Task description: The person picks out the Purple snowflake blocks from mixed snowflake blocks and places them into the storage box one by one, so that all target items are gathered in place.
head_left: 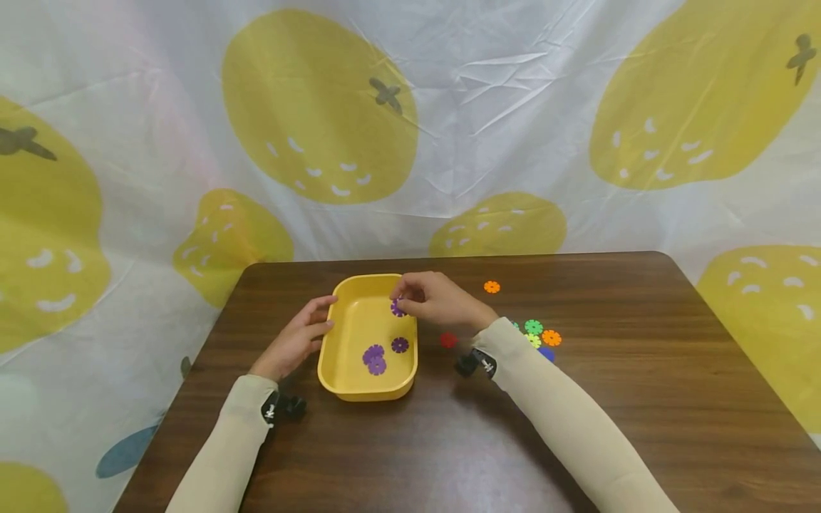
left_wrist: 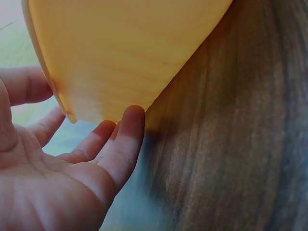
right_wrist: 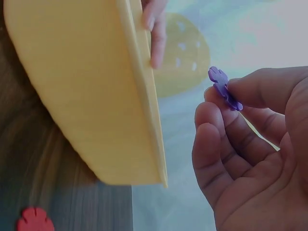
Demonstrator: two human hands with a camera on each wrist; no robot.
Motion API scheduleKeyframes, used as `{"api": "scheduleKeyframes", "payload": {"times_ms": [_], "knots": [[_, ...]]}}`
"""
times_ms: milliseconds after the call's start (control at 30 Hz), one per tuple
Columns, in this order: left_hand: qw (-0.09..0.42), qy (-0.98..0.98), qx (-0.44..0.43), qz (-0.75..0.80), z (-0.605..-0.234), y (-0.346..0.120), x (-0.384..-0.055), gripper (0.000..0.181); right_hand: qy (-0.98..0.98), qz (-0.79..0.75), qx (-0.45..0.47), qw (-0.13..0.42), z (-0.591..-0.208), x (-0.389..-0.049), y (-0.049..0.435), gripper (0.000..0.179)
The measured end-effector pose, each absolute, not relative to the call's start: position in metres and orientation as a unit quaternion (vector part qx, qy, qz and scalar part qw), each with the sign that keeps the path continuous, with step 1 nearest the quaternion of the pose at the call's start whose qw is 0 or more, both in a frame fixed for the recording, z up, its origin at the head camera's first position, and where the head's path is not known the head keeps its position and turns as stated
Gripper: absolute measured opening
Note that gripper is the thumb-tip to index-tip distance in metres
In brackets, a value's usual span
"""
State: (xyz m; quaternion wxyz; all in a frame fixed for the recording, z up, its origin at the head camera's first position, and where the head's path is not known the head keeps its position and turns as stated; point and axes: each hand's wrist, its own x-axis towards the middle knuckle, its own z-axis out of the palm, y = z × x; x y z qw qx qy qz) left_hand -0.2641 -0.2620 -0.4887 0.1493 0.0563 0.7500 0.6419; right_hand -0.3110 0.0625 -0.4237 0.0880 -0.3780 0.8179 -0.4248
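A yellow plastic tray [head_left: 367, 393] stands on the table, its rim raised all round. My right hand [head_left: 442, 298] is over its right rim, pinching a purple notched flower disc [right_wrist: 221, 88] between thumb and fingertips. Inside the tray lie a few more purple discs: one darker disc [head_left: 400, 345] by the right wall and an overlapping pair [head_left: 376, 365] toward the near end. My left hand [head_left: 294, 342] is at the tray's left side, fingers loosely extended. In the left wrist view its fingertips [left_wrist: 132, 117] rest against the outer wall and rim.
Right of the tray lie a red disc [head_left: 448, 340], an orange disc [head_left: 492, 286] farther back, and a loose group with a green disc [head_left: 534, 327], another orange disc [head_left: 551, 338] and a blue disc [head_left: 546, 353] partly behind my right sleeve. A fruit-patterned curtain [head_left: 449, 142] hangs behind the table.
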Motion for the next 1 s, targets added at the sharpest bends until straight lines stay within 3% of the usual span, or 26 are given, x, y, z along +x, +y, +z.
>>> {"api": "scheduleKeyframes", "payload": {"times_ms": [1000], "knots": [[0.154, 0.747, 0.064, 0.644, -0.491, -0.264, -0.266, 0.055, 0.826, -0.350, -0.417, 0.143, -0.439, -0.320, 0.007, 0.007]]}}
